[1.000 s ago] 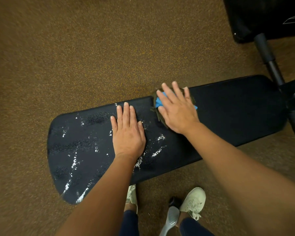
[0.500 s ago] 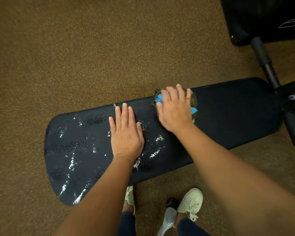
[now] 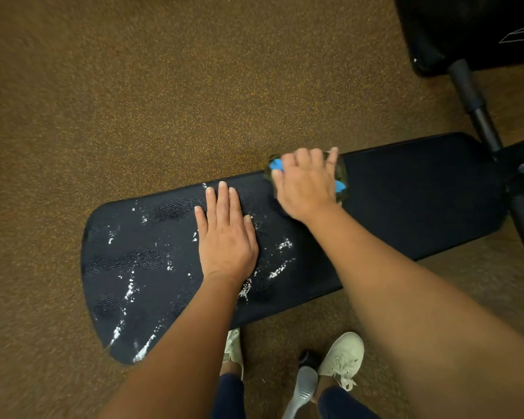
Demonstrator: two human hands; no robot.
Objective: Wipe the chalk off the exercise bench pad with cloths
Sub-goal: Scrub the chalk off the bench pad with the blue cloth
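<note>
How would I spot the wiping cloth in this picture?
Find the long black bench pad on the brown floor. At its far edge, the right hand grips a dark cloth. Only it shows bright blue patches.

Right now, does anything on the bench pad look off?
White chalk streaks smear the wide end of the bench pad, around the left hand resting flat on it. The right hand grips the cloth at the far edge, where the pad looks clean.
</note>
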